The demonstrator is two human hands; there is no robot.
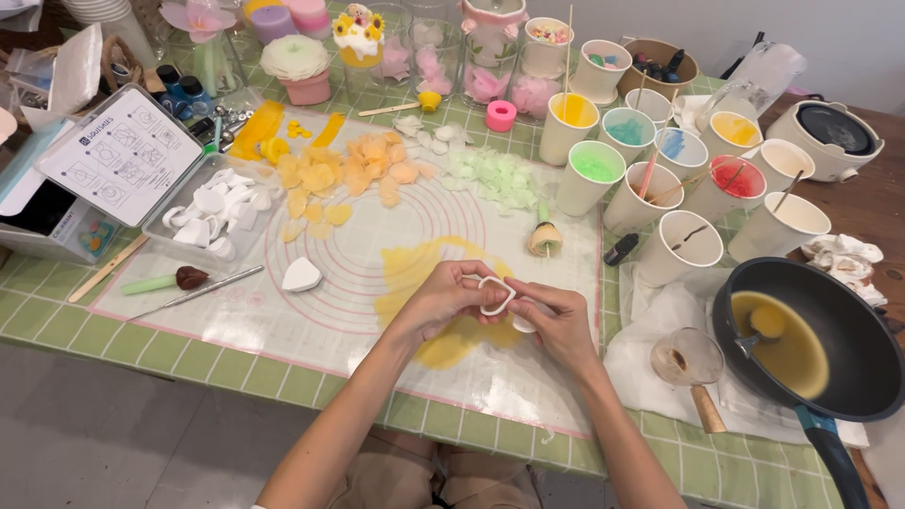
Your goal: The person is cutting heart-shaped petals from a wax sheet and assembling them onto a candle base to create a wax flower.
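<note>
The thin white petal-shaped plastic cutter (497,294) sits over the pale yellow wax sheet (426,283) spread on the translucent silicone mat with pink rings (377,226), near the mat's front edge. A sideways twist would likely tear the thin wax, and if the sheet has cooled too far it could crack instead of cutting cleanly. An elbow swinging right could also knock the black frying pan of melted yellow wax (801,344) at the surface's right front corner, or the row of white paper cups of coloured wax (679,247) behind it.

The left hand (443,300) pinches the cutter's left rim, fingers curled closed on it. The right hand (556,320) clamps its right side, thumb and fingers together. Both hands meet at the cutter.
</note>
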